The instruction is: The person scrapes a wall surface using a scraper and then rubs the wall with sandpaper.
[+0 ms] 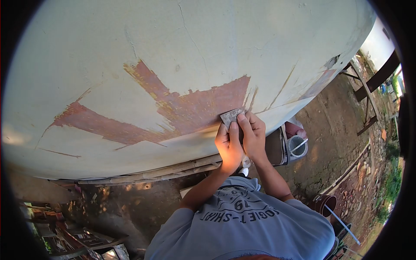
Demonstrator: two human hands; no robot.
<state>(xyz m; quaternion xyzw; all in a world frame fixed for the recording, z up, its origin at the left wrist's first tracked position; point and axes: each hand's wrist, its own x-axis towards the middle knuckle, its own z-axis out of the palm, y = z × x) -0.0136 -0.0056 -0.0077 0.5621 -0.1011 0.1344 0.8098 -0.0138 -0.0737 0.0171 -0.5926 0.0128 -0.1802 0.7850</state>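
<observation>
across the pale curved surface (104, 52) before you spreads a reddish patch (203, 106). a gray bucket (303, 149) stands beyond your right hand (255, 136). that hand and your left hand (229, 145), close together, pinch a flat gray piece (231, 116) at the patch's lower right edge.

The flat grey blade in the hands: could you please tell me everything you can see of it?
The flat grey blade is a small, roughly four-sided plate, apparently metal, mottled with pale smears. It sits askew at the lower right of the large reddish patch on the pale surface; whether it touches there is unclear. The left hand and right hand pinch its near part, thumbs on the visible face, hiding any handle.
</observation>
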